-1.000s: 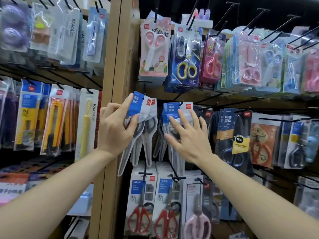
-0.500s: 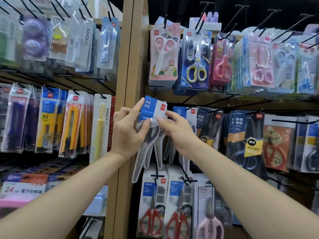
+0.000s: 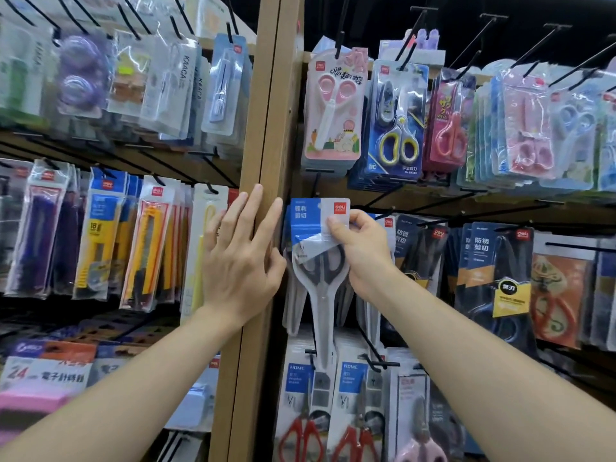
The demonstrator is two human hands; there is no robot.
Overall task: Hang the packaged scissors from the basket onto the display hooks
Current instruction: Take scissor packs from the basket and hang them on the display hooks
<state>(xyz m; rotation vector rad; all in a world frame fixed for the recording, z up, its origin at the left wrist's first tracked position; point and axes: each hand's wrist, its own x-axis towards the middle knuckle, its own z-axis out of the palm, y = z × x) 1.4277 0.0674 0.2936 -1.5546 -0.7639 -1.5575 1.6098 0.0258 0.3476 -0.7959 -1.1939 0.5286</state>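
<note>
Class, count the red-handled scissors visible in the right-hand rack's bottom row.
2. The first red-handled pair hangs leftmost in that row; the second pair hangs immediately to its right. More may be hidden behind.

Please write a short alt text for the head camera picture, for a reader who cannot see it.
The right hand pinches the top card of a scissors pack in front of a store display, while the open left hand rests on the wooden post beside it. Many other scissors packs hang around it.
</note>
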